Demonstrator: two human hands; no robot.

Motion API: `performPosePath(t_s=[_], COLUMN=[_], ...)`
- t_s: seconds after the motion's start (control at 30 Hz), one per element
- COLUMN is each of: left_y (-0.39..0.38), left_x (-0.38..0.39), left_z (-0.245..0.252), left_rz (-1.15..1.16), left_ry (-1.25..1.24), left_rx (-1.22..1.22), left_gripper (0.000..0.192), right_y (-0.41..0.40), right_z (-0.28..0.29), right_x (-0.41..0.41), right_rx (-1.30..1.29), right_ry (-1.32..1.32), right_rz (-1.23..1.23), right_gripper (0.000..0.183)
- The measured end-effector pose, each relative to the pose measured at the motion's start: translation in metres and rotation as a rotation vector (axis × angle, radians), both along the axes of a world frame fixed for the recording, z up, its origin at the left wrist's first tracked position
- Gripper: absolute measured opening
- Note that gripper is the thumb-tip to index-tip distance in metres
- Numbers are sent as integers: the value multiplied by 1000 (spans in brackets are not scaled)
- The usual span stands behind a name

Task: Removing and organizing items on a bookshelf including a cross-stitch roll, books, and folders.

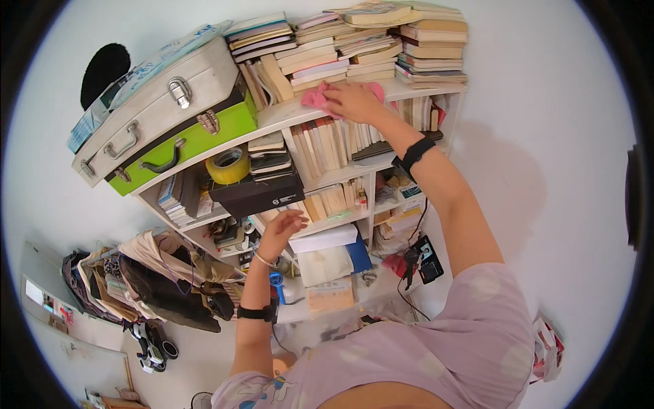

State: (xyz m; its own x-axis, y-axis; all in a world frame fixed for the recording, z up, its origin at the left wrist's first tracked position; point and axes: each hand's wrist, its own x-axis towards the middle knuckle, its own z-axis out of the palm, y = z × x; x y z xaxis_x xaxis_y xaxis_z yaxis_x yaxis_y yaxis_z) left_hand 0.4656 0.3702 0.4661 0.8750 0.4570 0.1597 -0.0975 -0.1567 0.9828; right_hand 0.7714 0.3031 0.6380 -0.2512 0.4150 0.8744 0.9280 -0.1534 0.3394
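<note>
My right hand [353, 102] is spread over a crumpled pink cloth [314, 97], pressing it onto the top board [281, 113] of a white bookcase. Parts of the cloth stick out on both sides of the hand. Just behind it rise stacks of books [311, 59], lying flat with a few standing upright at their left end. My left hand [282, 232] hangs lower, in front of the middle shelves, with nothing in it and its fingers loosely bent. A black box [255, 197] juts from the shelf just above that hand, bearing a roll of yellow tape [228, 166].
A silver case [153, 112] rests on a green case [194, 145] at the top left. Upright books [322, 148] fill the shelf below my right hand. Lower right, a phone [429, 259] stands near a black cable. Clothes [158, 276] hang at left, beside a toy motorcycle [148, 347].
</note>
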Motion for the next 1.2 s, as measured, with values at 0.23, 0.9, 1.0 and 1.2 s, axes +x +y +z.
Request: performPosePath(t_s=[0.23,0.9,1.0,1.2], left_y=[-15,-31,-37,-51], left_x=[-90,-102,-81,-38], left_z=[-40,-87,-83,-78], left_rz=[168,288,261,15], left_ry=[58,77,115,-2], left_rx=[-178,-334,-322,-360], left_gripper=[26,26,27,29], right_y=[-13,29,52,89], right_z=[7,-12,-10,-17], right_x=[64,1,-51,-102], right_rx=[-161,-251,-135,-262], right_ry=[406,571,572,460], right_rz=[-247,-49,145,224], right_gripper=[26,20,20,21])
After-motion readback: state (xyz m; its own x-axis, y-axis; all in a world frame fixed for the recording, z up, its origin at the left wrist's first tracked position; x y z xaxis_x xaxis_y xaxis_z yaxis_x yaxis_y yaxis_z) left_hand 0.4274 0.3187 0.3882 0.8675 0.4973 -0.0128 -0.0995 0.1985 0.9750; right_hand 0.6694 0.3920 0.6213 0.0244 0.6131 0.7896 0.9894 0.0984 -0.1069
